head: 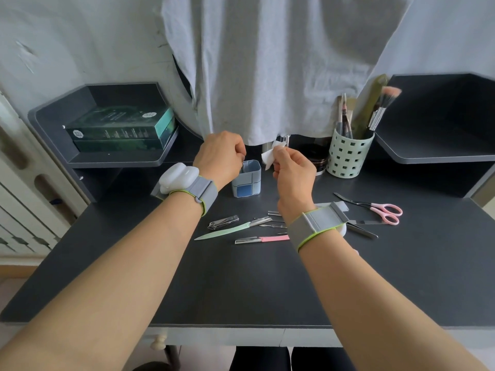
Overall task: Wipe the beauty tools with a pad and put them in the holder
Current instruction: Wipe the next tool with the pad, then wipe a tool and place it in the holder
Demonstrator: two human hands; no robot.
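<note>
My left hand (223,153) hangs over the blue holder (246,179), its grip pinched shut on a thin metal tool (242,167) whose lower end dips into the holder's open top; I cannot tell what kind of tool it is. My right hand (292,172) is just right of the holder, its grip closed on a white pad (270,154) held above the desk (241,285).

Behind and to the right stands a pale green cup (348,156) with square holes, full of brushes (380,111) and other long tools standing upright. A dark jar (318,162) sits between that cup and my right hand.

More tools lie loose on the desk near my wrists: clippers (223,221), a mint file (227,230), a pink razor (262,239), some small metal pieces partly hidden under my right wrist, tweezers (361,230) and pink scissors (375,208) farther right.

The desk is dark grey, with raised shelves at both back corners. The left shelf (115,162) carries stacked green boxes (120,129). A grey cloth (267,62) hangs down over the middle of the back, against a pale wall (67,44). Both my wrists wear grey bands with green edging.
</note>
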